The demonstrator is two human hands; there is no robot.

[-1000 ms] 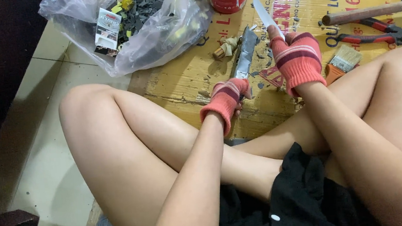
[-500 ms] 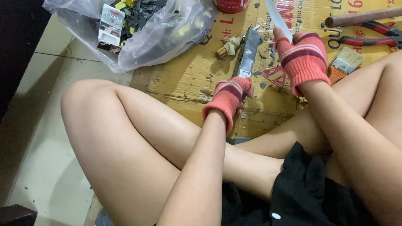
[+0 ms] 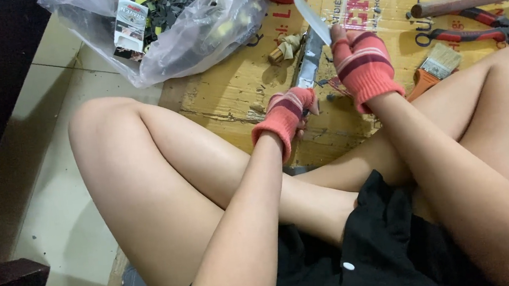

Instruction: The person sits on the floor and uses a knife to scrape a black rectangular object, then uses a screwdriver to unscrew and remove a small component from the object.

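Right hand in a ribbed red knit glove grips a thin steel knife; gloved left hand clamps a flat grey metal strip on creased cardboard.

Both hands wear red knit fingerless gloves with pale stripes, bare forearms, black shorts.

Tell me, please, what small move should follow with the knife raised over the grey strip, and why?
Probably bring the knife down onto the grey strip: the right hand holds the blade lifted above it, while the left hand pins the strip's near end to the cardboard.
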